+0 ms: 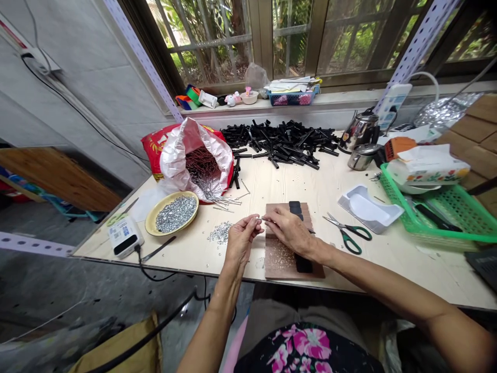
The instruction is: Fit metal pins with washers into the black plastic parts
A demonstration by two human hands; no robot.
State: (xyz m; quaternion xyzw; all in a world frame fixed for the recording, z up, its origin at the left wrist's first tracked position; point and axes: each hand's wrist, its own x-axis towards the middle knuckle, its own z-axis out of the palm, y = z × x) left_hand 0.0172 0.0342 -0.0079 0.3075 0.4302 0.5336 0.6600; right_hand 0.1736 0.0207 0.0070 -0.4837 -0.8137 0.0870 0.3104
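My left hand (243, 238) is closed in a pinch on a small silver metal piece (259, 218), held just above the table. Close beside it, my right hand (289, 230) is also closed, its fingertips pinched near the same piece; what they grip is too small to make out. Under the right hand lies a brown wooden board (277, 261) with pale crumbs and black patches on it. A loose pile of small silver pieces (220, 232) is left of my left hand. Further left, a yellow bowl (148, 225) holds many more of them.
A red and white bag (171, 160) of thin metal rods lies open behind the bowl. Black plastic parts (287, 140) are heaped at the back. Green-handled scissors (351, 235), a white tray (368, 207) and a green basket (411, 225) lie right. A white device (125, 237) sits at the left edge.
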